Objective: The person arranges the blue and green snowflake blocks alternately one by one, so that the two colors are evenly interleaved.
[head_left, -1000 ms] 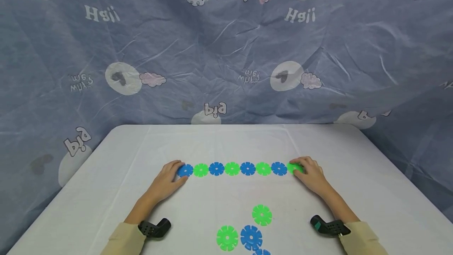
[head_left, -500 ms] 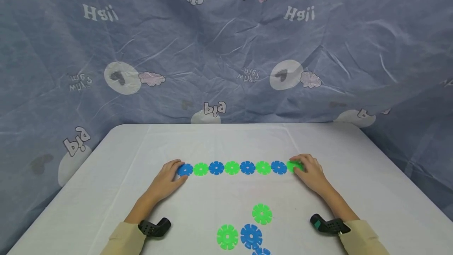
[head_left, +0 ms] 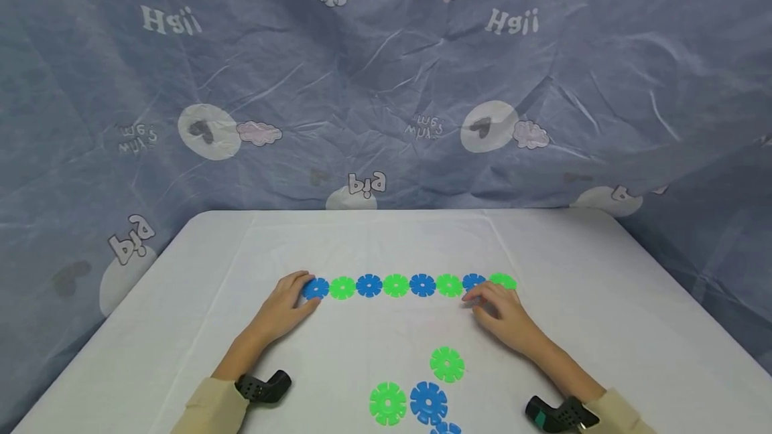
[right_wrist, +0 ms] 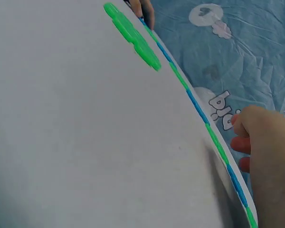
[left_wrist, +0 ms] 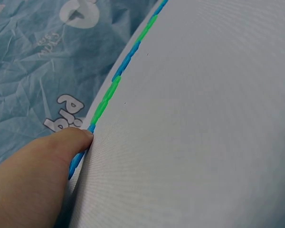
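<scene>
A straight row of linked flat notched discs, alternating blue and green, lies across the white table. At its left end my left hand (head_left: 280, 308) holds the blue notched disc (head_left: 317, 288) between thumb and fingers; the left wrist view shows the thumb (left_wrist: 71, 142) at that disc's edge. My right hand (head_left: 506, 319), its fingers loosely bent and holding nothing, hovers just in front of the row's right end. Behind it, the blue disc (head_left: 472, 280) is partly covered, and the green end disc (head_left: 502, 280) shows along its far side.
Nearer the table's front lie loose discs: a green one (head_left: 447, 364), another green one (head_left: 388, 404) and a blue one (head_left: 429, 402). A second blue disc (head_left: 446, 428) touches it, cut off by the frame. A patterned blue cloth (head_left: 386, 99) hangs behind the table (head_left: 386, 240).
My right hand has let go of the green disc at the row's right end and moved left and toward me. My left hand and the row have stayed in place.
</scene>
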